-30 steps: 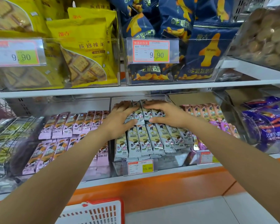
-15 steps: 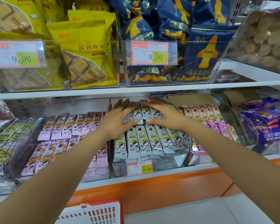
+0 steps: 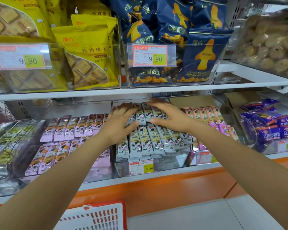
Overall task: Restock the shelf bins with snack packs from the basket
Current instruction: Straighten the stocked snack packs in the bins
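Note:
Grey snack packs (image 3: 146,143) with a cartoon girl lie in two rows in a clear shelf bin (image 3: 173,161) on the lower shelf. My left hand (image 3: 119,123) presses with spread, straight fingers on the left end of the back row. My right hand (image 3: 169,116) lies flat on the right end of that row, thumb towards the left hand. Neither hand grips a pack. The white basket (image 3: 100,216) with a red rim sits at the bottom of the view, its inside hidden.
Pink packs (image 3: 70,128) fill the bin to the left, peach and pink packs (image 3: 206,113) the bin to the right. Purple bags (image 3: 273,125) stand at far right. The upper shelf (image 3: 140,91) carries yellow and navy bags close above my hands.
Both hands have slid a little further back on the rear row of grey packs, fingers spread wider. The packs look pushed together.

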